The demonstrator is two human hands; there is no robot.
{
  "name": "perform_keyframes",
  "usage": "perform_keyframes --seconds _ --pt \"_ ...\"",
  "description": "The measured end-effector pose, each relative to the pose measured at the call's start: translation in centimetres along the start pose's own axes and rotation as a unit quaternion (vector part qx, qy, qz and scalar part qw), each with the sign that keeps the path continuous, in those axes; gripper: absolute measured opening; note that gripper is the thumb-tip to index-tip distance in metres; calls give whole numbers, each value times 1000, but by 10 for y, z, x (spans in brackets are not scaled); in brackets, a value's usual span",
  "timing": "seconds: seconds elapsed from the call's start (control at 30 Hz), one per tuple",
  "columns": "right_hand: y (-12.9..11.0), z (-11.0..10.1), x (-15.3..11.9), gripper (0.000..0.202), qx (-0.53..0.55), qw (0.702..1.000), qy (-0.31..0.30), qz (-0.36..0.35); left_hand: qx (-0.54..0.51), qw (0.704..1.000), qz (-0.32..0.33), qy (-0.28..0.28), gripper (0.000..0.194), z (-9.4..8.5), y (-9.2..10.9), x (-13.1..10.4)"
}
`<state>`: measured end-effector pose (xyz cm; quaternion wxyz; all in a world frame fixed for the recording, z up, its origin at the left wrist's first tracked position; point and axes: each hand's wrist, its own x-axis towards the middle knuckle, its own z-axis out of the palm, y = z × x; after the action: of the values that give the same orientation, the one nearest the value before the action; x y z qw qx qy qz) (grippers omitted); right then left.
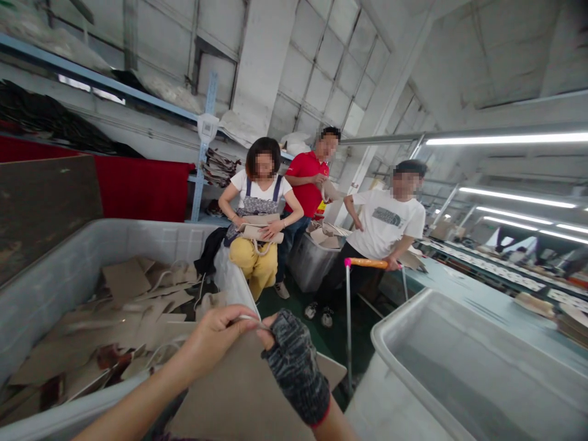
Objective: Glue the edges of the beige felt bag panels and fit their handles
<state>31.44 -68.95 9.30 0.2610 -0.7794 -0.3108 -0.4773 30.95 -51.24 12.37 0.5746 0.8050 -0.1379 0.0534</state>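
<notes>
My left hand [225,334] is bare and pinches one end of a thin pale strip [250,318]. My right hand [294,355], in a dark grey fingerless knitted glove with a red cuff, closes its fingers on the strip's other side. Both hands are close together at the lower middle of the head view. Below them a large flat beige piece [243,386] lies across my lap. At the left stands a big grey bin [138,236] holding many beige pieces and pale straps.
A seated person [261,202] holds beige pieces ahead. Two people stand behind; one grips an orange-topped metal frame [367,263]. A large grey tub [395,343] stands at the right, beside a long pale table [478,288]. A blue shelf post [202,184] rises behind the left bin.
</notes>
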Motion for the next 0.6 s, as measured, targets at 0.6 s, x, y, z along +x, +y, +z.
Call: perform_keyframes --seconds 0.6 --pt "119 -15 -35 8 215 920 -93 316 45 991 33 122 40 -8 -20 43"
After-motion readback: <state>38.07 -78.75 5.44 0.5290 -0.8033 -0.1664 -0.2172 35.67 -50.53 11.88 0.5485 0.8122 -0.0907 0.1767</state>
